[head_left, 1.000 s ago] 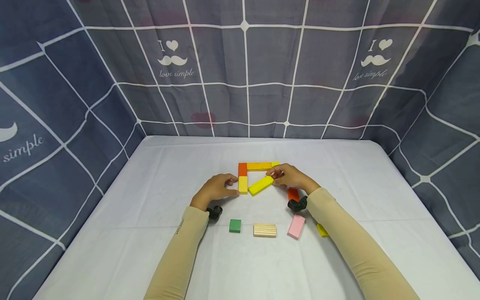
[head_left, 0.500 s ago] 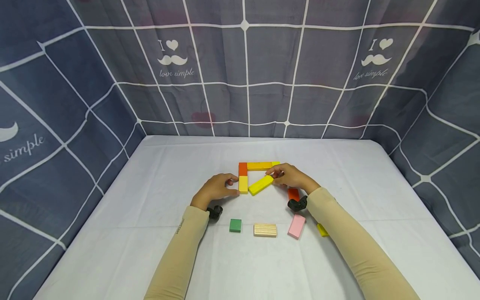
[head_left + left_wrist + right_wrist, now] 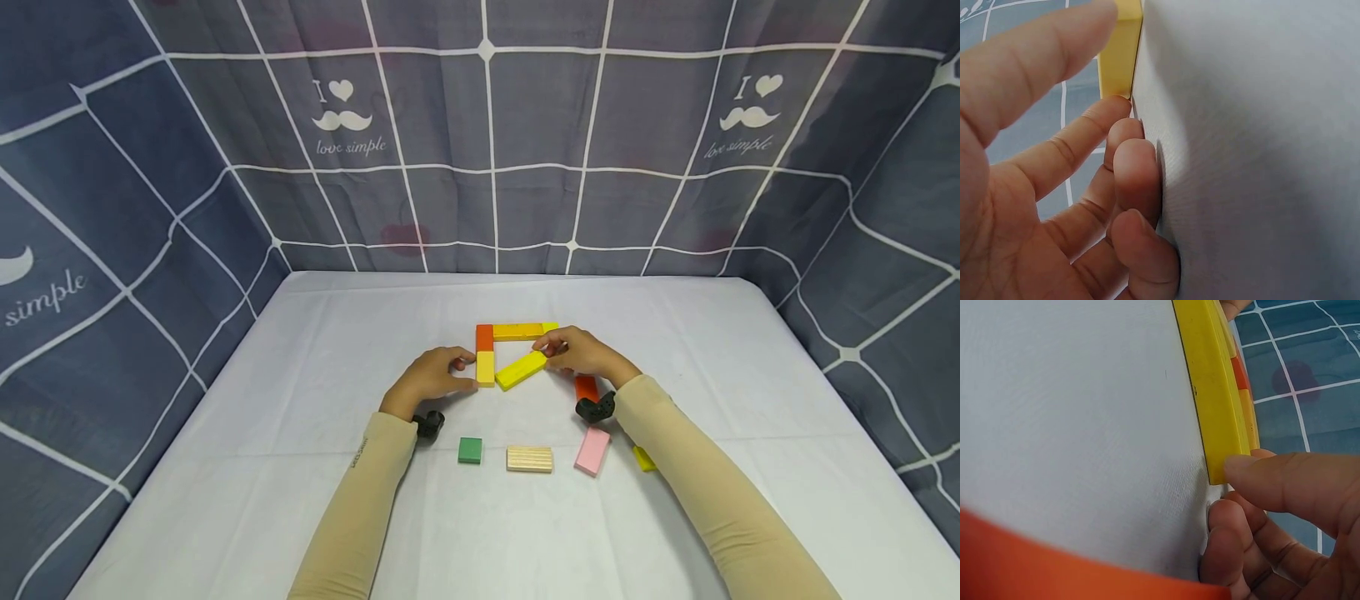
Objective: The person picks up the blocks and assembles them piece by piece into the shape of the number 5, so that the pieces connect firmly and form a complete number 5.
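My right hand [image 3: 581, 352] pinches the right end of a long bright yellow block [image 3: 521, 371], thumb on its near side. This block lies slanted on the white cloth, its left end close to a light yellow block [image 3: 485, 369]. Beside that light yellow block rests my left hand [image 3: 433, 377], thumb and a fingertip at its left side. In the left wrist view, a fingertip meets the end of the yellow block [image 3: 1116, 59], and other fingers rest on the cloth. Behind it stands an orange-red block [image 3: 484, 337], joined by a long golden-yellow block [image 3: 517, 332] along the back.
Nearer me lie a green block [image 3: 470, 451], a ridged wooden block [image 3: 529, 459] and a pink block [image 3: 592, 452]. A red-orange block [image 3: 587, 388] sits under my right wrist. Another yellow block [image 3: 643, 458] is partly behind my right sleeve. Grey checked cloth [image 3: 450, 150] walls the table.
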Motion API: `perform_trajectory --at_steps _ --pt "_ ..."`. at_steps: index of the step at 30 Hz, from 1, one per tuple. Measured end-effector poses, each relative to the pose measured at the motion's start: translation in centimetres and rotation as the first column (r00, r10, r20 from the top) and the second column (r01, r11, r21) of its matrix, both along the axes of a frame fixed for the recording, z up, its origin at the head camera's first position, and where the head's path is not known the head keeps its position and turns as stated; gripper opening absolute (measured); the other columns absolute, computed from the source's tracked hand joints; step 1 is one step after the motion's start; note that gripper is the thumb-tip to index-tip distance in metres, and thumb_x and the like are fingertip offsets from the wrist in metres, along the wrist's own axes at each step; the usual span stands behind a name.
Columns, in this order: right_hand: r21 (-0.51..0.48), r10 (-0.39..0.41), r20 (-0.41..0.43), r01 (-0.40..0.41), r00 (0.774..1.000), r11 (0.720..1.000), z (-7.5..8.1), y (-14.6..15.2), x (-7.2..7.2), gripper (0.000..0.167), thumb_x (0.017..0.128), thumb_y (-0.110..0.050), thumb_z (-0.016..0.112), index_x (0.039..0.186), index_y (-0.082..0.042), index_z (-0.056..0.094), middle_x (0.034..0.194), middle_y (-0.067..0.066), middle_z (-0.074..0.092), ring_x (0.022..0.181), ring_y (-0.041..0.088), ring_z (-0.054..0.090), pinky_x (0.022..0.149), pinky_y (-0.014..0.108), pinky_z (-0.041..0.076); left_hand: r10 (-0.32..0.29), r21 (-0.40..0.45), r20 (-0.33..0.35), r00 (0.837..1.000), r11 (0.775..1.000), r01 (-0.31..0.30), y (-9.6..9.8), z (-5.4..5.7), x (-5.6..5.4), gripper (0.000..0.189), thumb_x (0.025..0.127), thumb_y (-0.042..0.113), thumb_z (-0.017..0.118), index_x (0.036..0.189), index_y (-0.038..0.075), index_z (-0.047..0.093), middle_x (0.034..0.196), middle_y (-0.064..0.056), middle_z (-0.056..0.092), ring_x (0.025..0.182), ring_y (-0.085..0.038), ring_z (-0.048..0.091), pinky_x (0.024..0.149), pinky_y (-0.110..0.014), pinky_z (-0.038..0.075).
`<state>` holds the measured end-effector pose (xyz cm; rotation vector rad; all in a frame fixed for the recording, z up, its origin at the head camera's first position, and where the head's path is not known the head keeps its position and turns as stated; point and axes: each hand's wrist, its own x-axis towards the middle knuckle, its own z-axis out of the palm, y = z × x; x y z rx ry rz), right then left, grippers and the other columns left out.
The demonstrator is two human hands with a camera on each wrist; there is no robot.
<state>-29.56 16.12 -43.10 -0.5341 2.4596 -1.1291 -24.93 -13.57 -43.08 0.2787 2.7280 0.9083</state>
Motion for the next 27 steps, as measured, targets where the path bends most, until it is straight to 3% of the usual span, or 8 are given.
perform_trajectory --at_steps 12,18,27 --pt "-0.003 -0.001 0.0 0.001 1.0 1.0 -0.1 0.1 0.1 0.031 0.098 0.004 0.072 0.129 0.004 0.071 0.11 0.015 0.066 0.086 0.021 0.058 0.075 0.029 0.054 -0.007 0.001 0.003 1.0 1.0 0.007 -0.1 -0.3 -0.1 0.051 0.094 0.025 0.086 0.141 0.011 0.071 0.125 -0.009 0.071 0.113 -0.027 0.062 0.106 -0.047 0.051" --pt "-0.015 -0.014 0.007 0.014 1.0 1.0 0.0 0.4 0.3 0.037 0.099 0.001 0.074 0.136 0.004 0.068 0.109 0.013 0.065 0.088 0.02 0.059 0.075 0.029 0.055 -0.017 0.006 0.004 1.0 1.0 0.017 -0.1 -0.4 -0.3 0.052 0.094 0.025 0.086 0.141 0.011 0.071 0.124 -0.008 0.071 0.114 -0.026 0.062 0.107 -0.047 0.05" --pt "-0.129 -0.042 0.004 0.042 0.999 0.991 -0.1 1.6 0.9 0.036 0.104 -0.004 0.067 0.138 0.007 0.066 0.115 0.018 0.065 0.087 0.023 0.067 0.076 0.029 0.059 -0.016 0.009 0.01 1.0 1.0 0.016 -0.1 -0.1 0.0 0.051 0.095 0.025 0.085 0.142 0.011 0.07 0.126 -0.009 0.07 0.116 -0.027 0.061 0.109 -0.047 0.049"
